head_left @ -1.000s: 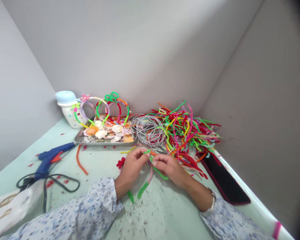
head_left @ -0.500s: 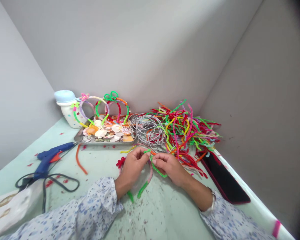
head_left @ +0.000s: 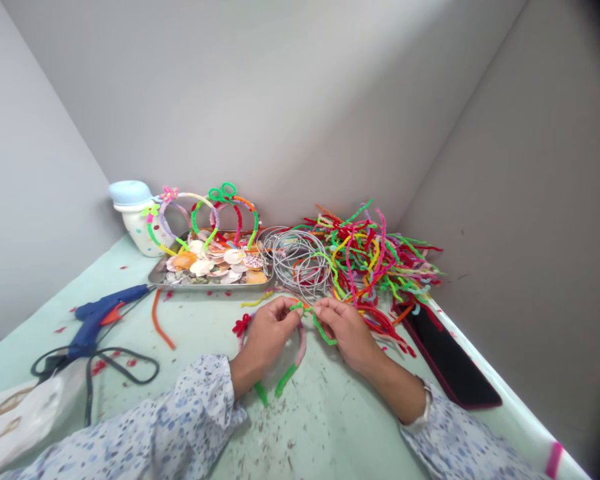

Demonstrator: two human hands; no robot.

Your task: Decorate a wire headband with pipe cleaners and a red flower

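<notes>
A bright green pipe cleaner (head_left: 325, 332) is pinched between my two hands above the table. My left hand (head_left: 270, 333) grips one end between thumb and forefinger, where the green stem looks bent or curled. Just to the right, my right hand (head_left: 344, 328) pinches the same stem, and its loose part hangs down below those fingers. Beneath my left hand lies a headband (head_left: 301, 352) wrapped in pink and green, partly hidden by that hand. A red pipe-cleaner flower (head_left: 241, 325) shows on the headband's left side.
Behind stand a metal tray (head_left: 215, 287) of seashells, several wrapped headbands (head_left: 255, 217), a white jar (head_left: 140, 223), coiled grey wire (head_left: 300, 263) and a heap of pipe cleaners (head_left: 375, 260). A blue glue gun (head_left: 87, 327) with its cord lies left; a dark phone-like slab (head_left: 455, 363) lies right.
My right hand has shifted slightly right, away from my left hand, so a short length of green pipe cleaner now spans between the fingertips. The loose part moved with it.
</notes>
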